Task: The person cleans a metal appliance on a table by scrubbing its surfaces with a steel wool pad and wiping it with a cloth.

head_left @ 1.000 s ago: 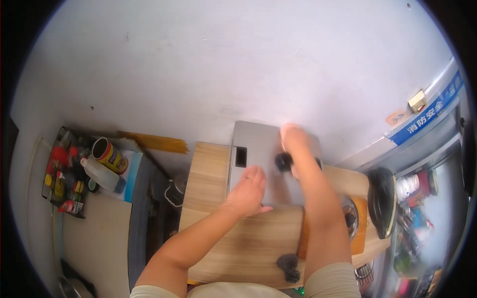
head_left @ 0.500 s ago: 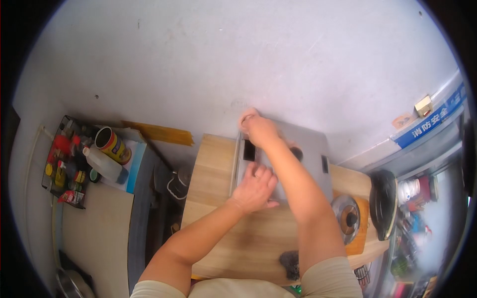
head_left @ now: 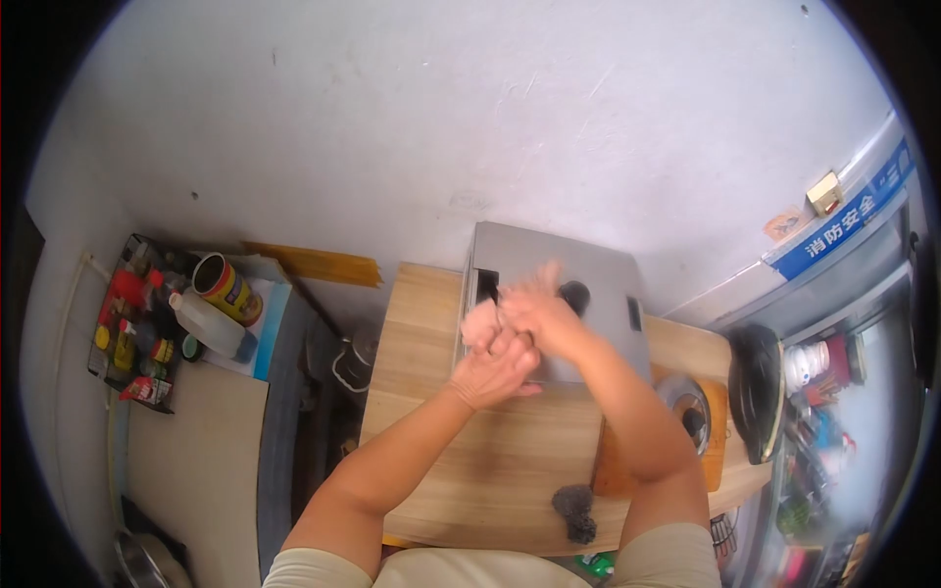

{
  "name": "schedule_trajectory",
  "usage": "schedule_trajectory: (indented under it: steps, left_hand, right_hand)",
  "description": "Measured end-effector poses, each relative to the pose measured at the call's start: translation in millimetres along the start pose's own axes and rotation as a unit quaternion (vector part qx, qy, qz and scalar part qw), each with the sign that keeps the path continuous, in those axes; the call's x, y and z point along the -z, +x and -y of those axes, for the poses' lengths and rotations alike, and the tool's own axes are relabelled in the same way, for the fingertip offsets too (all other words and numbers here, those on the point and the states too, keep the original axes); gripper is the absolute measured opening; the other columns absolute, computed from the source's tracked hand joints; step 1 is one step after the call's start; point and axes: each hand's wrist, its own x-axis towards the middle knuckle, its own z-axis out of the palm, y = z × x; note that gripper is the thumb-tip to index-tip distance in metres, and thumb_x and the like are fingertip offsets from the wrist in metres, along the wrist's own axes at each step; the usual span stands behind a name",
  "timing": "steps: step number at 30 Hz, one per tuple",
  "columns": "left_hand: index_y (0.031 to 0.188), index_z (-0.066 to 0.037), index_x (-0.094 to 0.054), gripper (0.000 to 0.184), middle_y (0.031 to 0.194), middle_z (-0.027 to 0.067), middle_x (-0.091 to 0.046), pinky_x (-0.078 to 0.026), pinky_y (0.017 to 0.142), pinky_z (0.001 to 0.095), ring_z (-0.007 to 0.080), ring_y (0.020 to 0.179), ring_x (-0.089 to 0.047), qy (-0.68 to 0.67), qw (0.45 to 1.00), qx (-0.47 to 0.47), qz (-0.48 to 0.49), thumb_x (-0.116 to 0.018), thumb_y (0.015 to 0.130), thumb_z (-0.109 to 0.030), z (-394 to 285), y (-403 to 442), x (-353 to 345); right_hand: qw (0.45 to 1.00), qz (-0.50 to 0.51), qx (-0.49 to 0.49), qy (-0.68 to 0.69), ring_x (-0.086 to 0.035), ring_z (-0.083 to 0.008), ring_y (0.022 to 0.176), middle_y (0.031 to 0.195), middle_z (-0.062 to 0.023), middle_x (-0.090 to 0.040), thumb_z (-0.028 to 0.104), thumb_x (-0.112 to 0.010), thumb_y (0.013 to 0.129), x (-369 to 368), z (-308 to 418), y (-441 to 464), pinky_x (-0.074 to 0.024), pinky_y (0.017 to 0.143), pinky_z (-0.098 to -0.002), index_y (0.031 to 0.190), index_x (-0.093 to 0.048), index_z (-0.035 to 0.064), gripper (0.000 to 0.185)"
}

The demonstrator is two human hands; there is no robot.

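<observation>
A grey metal appliance [head_left: 598, 265] with dark slots and a black round knob [head_left: 574, 296] stands against the wall on a wooden table. At its left front edge is a pale pink cloth [head_left: 479, 321], bunched between my two hands. My left hand [head_left: 498, 368] has its fingers bent against the lower end of the cloth, closed on it. Just above and to the right, my right hand [head_left: 541, 316] is smeared by motion beside the cloth. Its fingers look partly stretched out, but its hold on the cloth is unclear.
A pot lid [head_left: 680, 412] lies on a wooden board [head_left: 616, 461] at the right, beside a black pan [head_left: 753, 392]. A dark scouring pad [head_left: 575, 512] sits near the table's front edge. At left, a side counter [head_left: 201, 470] holds bottles, a tin [head_left: 227, 289] and a rack.
My right hand has come down from the appliance's far left corner toward my left hand, bringing the pink cloth with it. The left fingers have curled in beside the cloth.
</observation>
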Motion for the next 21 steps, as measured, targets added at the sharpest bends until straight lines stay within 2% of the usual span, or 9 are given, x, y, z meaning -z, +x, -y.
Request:
schedule_trajectory:
  steps: [3, 6, 9, 12, 14, 17, 19, 20, 21]
  left_hand:
    - [0.101, -0.014, -0.055, 0.059, 0.116, 0.0088, -0.051, -0.025, 0.093, 0.0473, 0.0270, 0.115, -0.040, 0.002, 0.999, -0.023, -0.027, -0.066, 0.067, -0.061, 1.0, 1.3, -0.1]
    - [0.101, -0.015, -0.055, 0.058, 0.115, 0.0080, -0.051, -0.024, 0.094, 0.0473, 0.0269, 0.114, -0.041, 0.006, 0.999, -0.022, -0.028, -0.066, 0.066, -0.060, 2.3, 5.2, 5.1]
    - [0.101, -0.015, -0.055, 0.059, 0.112, 0.0067, -0.051, -0.024, 0.094, 0.0472, 0.0258, 0.110, -0.044, 0.003, 1.000, -0.007, 0.000, -0.067, 0.066, -0.060, 0.3, 5.6, 7.1]
    - [0.098, -0.013, -0.054, 0.063, 0.104, 0.0051, -0.050, -0.027, 0.089, 0.0428, 0.0234, 0.103, -0.044, -0.015, 1.000, 0.013, 0.011, -0.072, 0.058, -0.059, -1.2, 7.5, 8.5]
    - [0.096, -0.011, -0.053, 0.066, 0.099, 0.0045, -0.049, -0.028, 0.087, 0.0406, 0.0222, 0.099, -0.043, -0.027, 0.999, 0.028, 0.022, -0.074, 0.055, -0.058, -1.2, 12.0, 12.0]
    - [0.096, -0.010, -0.053, 0.070, 0.097, 0.0050, -0.048, -0.029, 0.087, 0.0403, 0.0227, 0.098, -0.043, -0.035, 0.996, 0.057, 0.060, -0.075, 0.053, -0.059, -1.5, 15.2, 16.5]
    - [0.098, -0.008, -0.052, 0.073, 0.098, 0.0058, -0.048, -0.029, 0.088, 0.0408, 0.0234, 0.098, -0.043, -0.053, 0.991, 0.074, 0.095, -0.076, 0.052, -0.059, -0.8, 18.5, 18.3]
    - [0.099, -0.008, -0.052, 0.074, 0.099, 0.0062, -0.048, -0.029, 0.088, 0.0411, 0.0238, 0.098, -0.044, -0.062, 0.988, 0.082, 0.112, -0.077, 0.051, -0.059, -0.5, 19.9, 19.2]
    - [0.099, -0.007, -0.052, 0.075, 0.099, 0.0066, -0.048, -0.029, 0.088, 0.0414, 0.0241, 0.098, -0.044, -0.069, 0.986, 0.088, 0.123, -0.077, 0.051, -0.058, -0.9, 20.7, 20.5]
  right_hand:
    - [0.997, 0.065, -0.028, -0.020, -0.056, -0.0256, 0.097, 0.093, -0.0066, -0.058, 0.009, -0.063, 0.071, 17.4, 14.7, -19.1, -0.0491, 0.075, -0.0371, 0.087, -0.067, 0.0080, 0.017]
    - [0.993, 0.073, -0.019, -0.093, -0.055, -0.0294, 0.100, 0.098, -0.0083, -0.057, 0.009, -0.061, 0.073, 25.2, 24.8, -24.3, -0.0499, 0.076, -0.0388, 0.091, -0.066, 0.0071, 0.018]
    - [0.976, 0.029, -0.204, -0.071, -0.054, -0.0336, 0.101, 0.102, -0.0096, -0.055, 0.008, -0.058, 0.078, 31.3, 43.4, 3.1, -0.0500, 0.078, -0.0399, 0.097, -0.065, 0.0070, 0.020]
    - [0.957, 0.087, -0.241, -0.136, -0.052, -0.0360, 0.104, 0.107, -0.0105, -0.054, 0.012, -0.058, 0.082, 9.7, -12.7, 20.4, -0.0494, 0.081, -0.0407, 0.101, -0.064, 0.0086, 0.021]
    - [0.935, 0.086, -0.296, -0.175, -0.054, -0.0332, 0.106, 0.109, -0.0103, -0.055, 0.018, -0.060, 0.081, 11.6, -36.2, 33.9, -0.0485, 0.083, -0.0413, 0.103, -0.065, 0.0110, 0.024]
    - [0.943, 0.085, -0.291, -0.137, -0.057, -0.0306, 0.103, 0.109, -0.0114, -0.057, 0.022, -0.062, 0.080, 16.5, -111.8, 23.9, -0.0480, 0.083, -0.0424, 0.101, -0.066, 0.0135, 0.023]
    - [0.930, 0.045, -0.313, -0.186, -0.059, -0.0293, 0.097, 0.105, -0.0125, -0.059, 0.031, -0.065, 0.079, 38.7, -127.4, -6.7, -0.0477, 0.082, -0.0422, 0.098, -0.068, 0.0162, 0.024]
    - [0.893, -0.028, -0.446, -0.058, -0.059, -0.0292, 0.098, 0.105, -0.0127, -0.059, 0.037, -0.067, 0.077, 45.2, -142.6, -26.1, -0.0474, 0.081, -0.0423, 0.098, -0.068, 0.0161, 0.029]
    - [0.818, -0.101, -0.562, 0.071, -0.059, -0.0292, 0.098, 0.106, -0.0129, -0.059, 0.043, -0.070, 0.074, 50.4, -154.9, -44.3, -0.0471, 0.081, -0.0424, 0.097, -0.068, 0.0159, 0.036]
